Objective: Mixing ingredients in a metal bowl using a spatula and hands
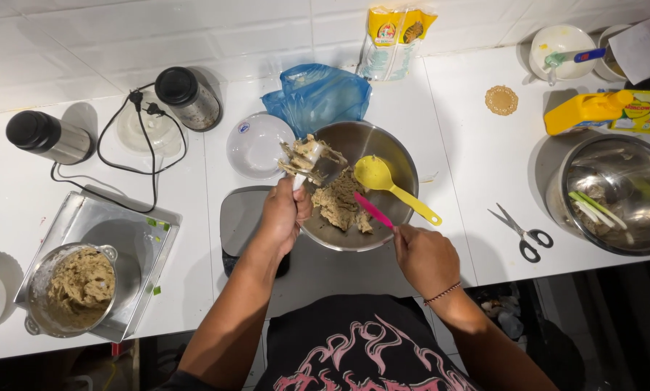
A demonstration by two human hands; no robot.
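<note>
My left hand [283, 212] grips the white stem of a mixer beater [309, 158] clogged with beige dough, held over the left rim of a steel mixing bowl [401, 156]. My right hand [424, 255] holds a thin pink spatula [372, 210], its tip reaching into the dough [337, 203] lying in the bowl. A yellow ladle [383, 179] rests inside the bowl with its handle sticking out over the right rim. The bowl sits partly on a dark scale [239, 217].
A metal tray [93, 224] at the left holds a pot of dough [78, 286]. Two flasks [191, 96], a cable, a white plate [256, 143] and a blue bag [317, 90] lie behind. Scissors [522, 232], a steel bowl with greens [614, 192] and a yellow bottle [585, 108] stand right.
</note>
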